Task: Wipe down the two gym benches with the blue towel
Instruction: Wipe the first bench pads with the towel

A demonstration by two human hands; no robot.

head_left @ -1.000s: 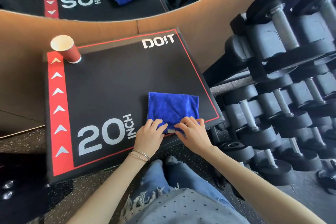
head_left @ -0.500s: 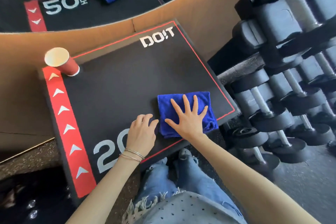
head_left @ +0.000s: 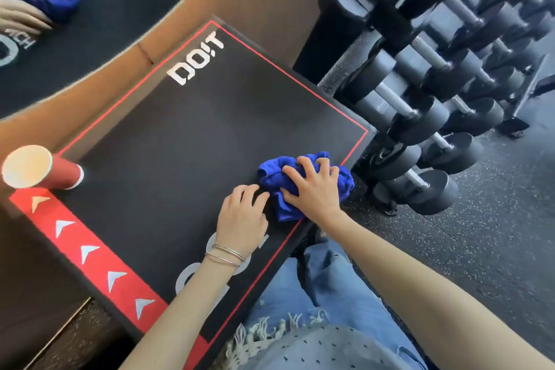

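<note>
My right hand (head_left: pixel 312 186) presses down on the blue towel (head_left: pixel 271 177), fingers curled into its folds. Bunched like this, it gives me a thick pad to push with. It sits near the right corner of the black bench (head_left: pixel 186 135), a sensible place to start a pass. My left hand (head_left: pixel 241 216) rests loosely curled on the top just beside the cloth, holding nothing and steadying me. The red cup (head_left: pixel 60 173) stands at the far left edge; I judge I'll have to wipe around it.

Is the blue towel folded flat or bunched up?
Bunched: the blue towel is a crumpled wad under the right hand's curled fingers.
</note>
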